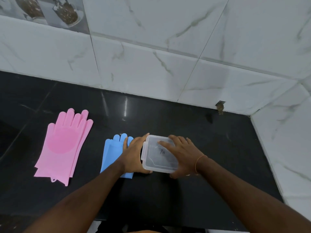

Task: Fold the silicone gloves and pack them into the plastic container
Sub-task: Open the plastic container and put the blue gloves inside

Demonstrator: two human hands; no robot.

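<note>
A clear plastic container (158, 158) with its lid on sits on the black counter (168, 195), right of centre. My left hand (134, 153) grips its left side, thumb at the near corner. My right hand (181, 152) lies on the lid and wraps its right edge. A pair of blue silicone gloves (111, 150) lies flat just left of the container, partly hidden under my left hand and forearm. A pair of pink silicone gloves (62, 145) lies stacked flat at the left, fingers pointing toward the wall.
A white marble-tiled wall (168, 64) runs along the back of the counter and meets a side wall (286, 140) at the right, forming a corner. The counter's front edge (151, 222) is close to my body.
</note>
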